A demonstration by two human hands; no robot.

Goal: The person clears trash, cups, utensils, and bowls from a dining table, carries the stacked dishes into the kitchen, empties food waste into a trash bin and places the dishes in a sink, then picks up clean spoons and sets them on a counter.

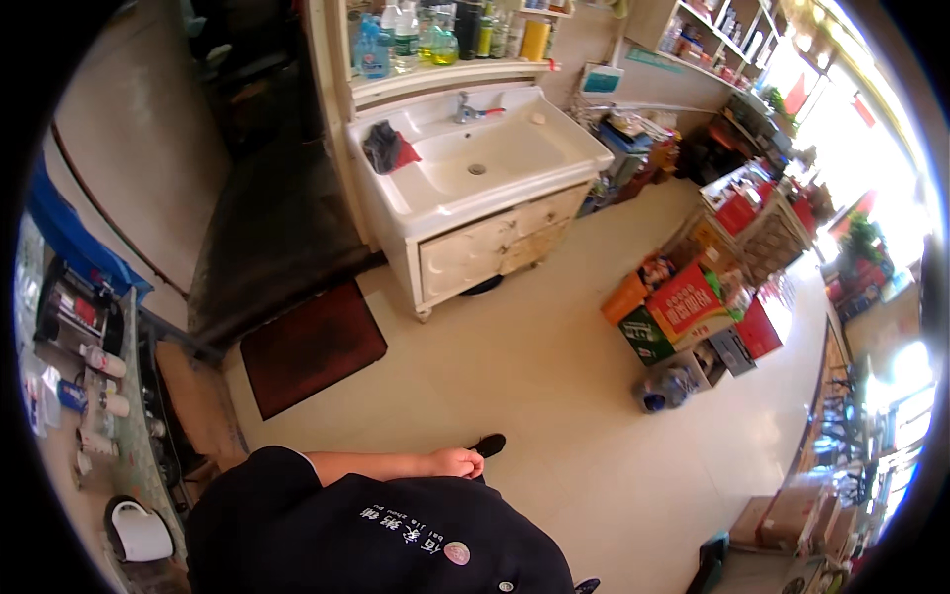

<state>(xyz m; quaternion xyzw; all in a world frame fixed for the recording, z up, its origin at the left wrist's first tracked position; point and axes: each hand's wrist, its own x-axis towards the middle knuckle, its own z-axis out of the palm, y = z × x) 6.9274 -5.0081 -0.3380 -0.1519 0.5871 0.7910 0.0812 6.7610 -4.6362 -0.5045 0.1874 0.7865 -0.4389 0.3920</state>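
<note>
My left hand point(457, 462) is in front of my dark shirt point(396, 535), with the bare forearm crossing low in the view. Its fingers are curled closed; anything inside them is hidden. A black shoe point(490, 445) shows on the floor just past the hand. My right hand is out of view. Ahead stands a white sink point(475, 148) on a worn cabinet, with a grey cloth point(381, 147) and a red cloth point(407, 151) over its left side. Its tap point(465, 109) has a red-marked handle.
Bottles point(406, 40) line the shelf above the sink. A dark red mat point(314, 348) lies by a dark doorway point(287, 208). Stacked cartons point(683, 302) and a large plastic bottle point(665, 389) stand on the right. A cluttered counter point(139, 416) with a white kettle point(141, 530) runs along the left.
</note>
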